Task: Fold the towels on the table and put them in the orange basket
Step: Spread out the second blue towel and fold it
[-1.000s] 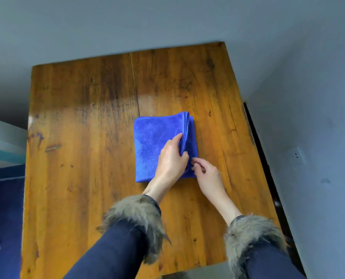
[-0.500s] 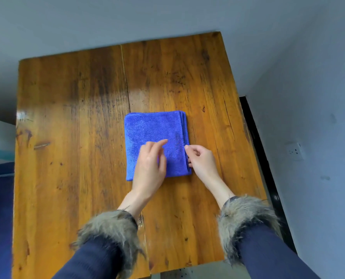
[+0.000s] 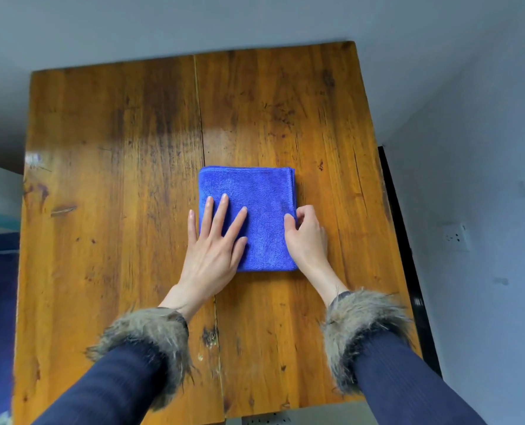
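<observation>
Since half a second ago the left hand (image 3: 213,246) has spread flat, fingers straight, and now presses the blue towel (image 3: 256,210) down over its near left part, with the little finger off the cloth on the wood. Folded to a small square, the towel lies near the middle of the wooden table (image 3: 117,179). At its right side the right hand (image 3: 305,237) has its fingers curled at the stacked edges, thumb on top of the cloth; it looks like a pinch on those layers, though the fingertips underneath are hidden.

Beyond the pinch the layered edges stand slightly stepped, so lifting by that side alone would likely let the lower layers sag open and undo the fold. With the flat palm gone, the far corners, which nothing holds, could spring up. No orange basket shows anywhere in view, so the carry goes out of sight, and a loose one-sided hold may not survive it
</observation>
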Demonstrator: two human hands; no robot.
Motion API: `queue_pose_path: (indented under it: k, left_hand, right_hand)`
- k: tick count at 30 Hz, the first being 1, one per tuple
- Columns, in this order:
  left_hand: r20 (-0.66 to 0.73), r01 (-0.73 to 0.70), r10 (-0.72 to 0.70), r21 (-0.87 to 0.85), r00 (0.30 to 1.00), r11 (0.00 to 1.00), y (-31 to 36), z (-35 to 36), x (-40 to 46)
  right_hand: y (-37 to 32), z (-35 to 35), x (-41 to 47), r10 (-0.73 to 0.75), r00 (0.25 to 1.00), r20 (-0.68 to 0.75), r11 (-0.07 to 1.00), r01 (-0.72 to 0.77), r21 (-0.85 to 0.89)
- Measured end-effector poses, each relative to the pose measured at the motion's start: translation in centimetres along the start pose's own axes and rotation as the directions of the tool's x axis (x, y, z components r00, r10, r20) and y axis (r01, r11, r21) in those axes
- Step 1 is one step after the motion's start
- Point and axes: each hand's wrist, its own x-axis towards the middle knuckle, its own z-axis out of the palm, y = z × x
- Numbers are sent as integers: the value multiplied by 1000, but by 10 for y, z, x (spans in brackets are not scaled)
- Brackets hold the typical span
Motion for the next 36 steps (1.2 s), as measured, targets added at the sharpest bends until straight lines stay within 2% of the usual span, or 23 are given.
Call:
queue_pose_path:
  k: [5,8,10,12,15,18,24,29,32,34,36]
  left_hand:
    - [38,-9,8,32,999,999,2,2,2]
    - [24,5,-5,24,1000,1000,3,0,8]
    - [-23,-1,1,10,1000,1000,3,-3,15]
    - [-65,-25,26,17,998,1000,2,-6,25]
    - [-84,-51,53,20,995,998,-2,-5,41]
    - [-91,-58,59,19,994,998,-10,2,48]
    - [-141,-59,59,3,988,998,-15,15,47]
    - [-75,-64,64,-2,995,998,-13,9,47]
    - [-89,-54,37,-192,995,980,-13,0,43]
    - [-183,-31,-44,-390,982,920,-17,-7,33]
    - [-275,49,-223,-523,935,851,-23,-11,21]
  right_hand:
    - [-1,-4,5,69,998,15,996,-69,57]
    - [-5,-3,6,69,998,3,997,-69,26]
    - [-5,0,3,-66,993,-96,996,60,-67]
    - [-6,6,0,-309,940,-147,928,263,-264]
    - [-6,18,4,-525,851,25,737,469,-486]
    - [4,24,19,-545,822,161,647,536,-543]
    - [13,30,26,-559,823,96,717,538,-443]
    - [10,27,25,-540,830,137,709,537,-457]
    - [8,21,19,-533,837,126,746,534,-398]
    - [9,12,9,-503,864,-6,833,483,-269]
    - [11,3,-1,-392,904,-172,918,372,-140]
